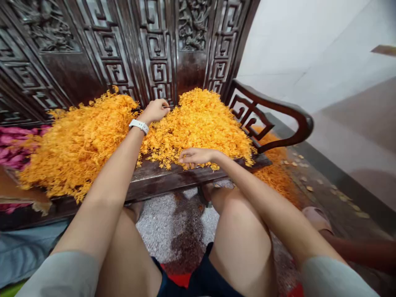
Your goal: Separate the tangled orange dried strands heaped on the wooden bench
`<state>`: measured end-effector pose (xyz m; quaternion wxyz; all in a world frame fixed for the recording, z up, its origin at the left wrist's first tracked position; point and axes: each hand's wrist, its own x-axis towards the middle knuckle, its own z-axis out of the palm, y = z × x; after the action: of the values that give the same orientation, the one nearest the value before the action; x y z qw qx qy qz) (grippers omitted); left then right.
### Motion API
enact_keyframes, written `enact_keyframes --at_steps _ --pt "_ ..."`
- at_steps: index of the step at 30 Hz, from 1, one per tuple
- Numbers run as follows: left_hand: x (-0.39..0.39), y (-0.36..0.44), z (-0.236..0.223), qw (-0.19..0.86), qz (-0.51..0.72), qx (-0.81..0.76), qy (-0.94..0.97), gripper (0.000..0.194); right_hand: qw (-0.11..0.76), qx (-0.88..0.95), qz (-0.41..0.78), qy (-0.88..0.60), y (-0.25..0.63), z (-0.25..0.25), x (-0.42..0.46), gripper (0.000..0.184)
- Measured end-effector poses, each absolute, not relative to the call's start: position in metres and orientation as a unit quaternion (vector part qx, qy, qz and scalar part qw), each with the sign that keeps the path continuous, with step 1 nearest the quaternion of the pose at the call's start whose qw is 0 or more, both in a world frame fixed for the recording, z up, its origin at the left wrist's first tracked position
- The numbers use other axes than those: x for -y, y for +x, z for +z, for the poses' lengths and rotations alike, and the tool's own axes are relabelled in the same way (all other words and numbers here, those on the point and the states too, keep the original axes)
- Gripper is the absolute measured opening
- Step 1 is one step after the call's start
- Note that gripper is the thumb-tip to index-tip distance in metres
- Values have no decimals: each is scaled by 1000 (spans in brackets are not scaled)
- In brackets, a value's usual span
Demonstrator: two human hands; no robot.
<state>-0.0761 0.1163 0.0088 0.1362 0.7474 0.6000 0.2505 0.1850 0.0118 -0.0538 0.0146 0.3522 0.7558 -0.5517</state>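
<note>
Two big heaps of orange flower petals lie on a dark carved wooden bench (173,175): a left heap (80,140) and a right heap (201,123). My left hand (156,110), with a white watch (139,126) on the wrist, reaches far back between the heaps, fingers curled and pinched at the petals near the bench back. My right hand (196,156) rests at the front edge of the right heap, fingers bent down onto the petals. What either hand holds is hidden among the petals.
The carved bench back (123,49) rises behind, and a curved armrest (272,115) closes the right side. Pink flowers (15,144) lie at the far left. More orange petals (278,173) are spilled on the floor to the right. My bare knees sit below the bench edge.
</note>
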Motion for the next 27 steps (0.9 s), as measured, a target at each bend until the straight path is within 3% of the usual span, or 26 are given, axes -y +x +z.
enact_keyframes --at_steps 2,8,16,27 --pt "-119 -103 -14 78 202 -641 736 29 11 -757 -555 346 188 -56 -13 22" --pt "-109 -125 -68 31 -8 -653 757 36 -1 -763 -549 342 185 -55 -14 20" --pt "-110 -106 -79 53 8 -666 744 54 8 -781 -541 311 169 -56 -15 19" --pt "-104 -92 -82 55 47 -704 706 42 -20 -780 -530 332 168 -58 -17 17"
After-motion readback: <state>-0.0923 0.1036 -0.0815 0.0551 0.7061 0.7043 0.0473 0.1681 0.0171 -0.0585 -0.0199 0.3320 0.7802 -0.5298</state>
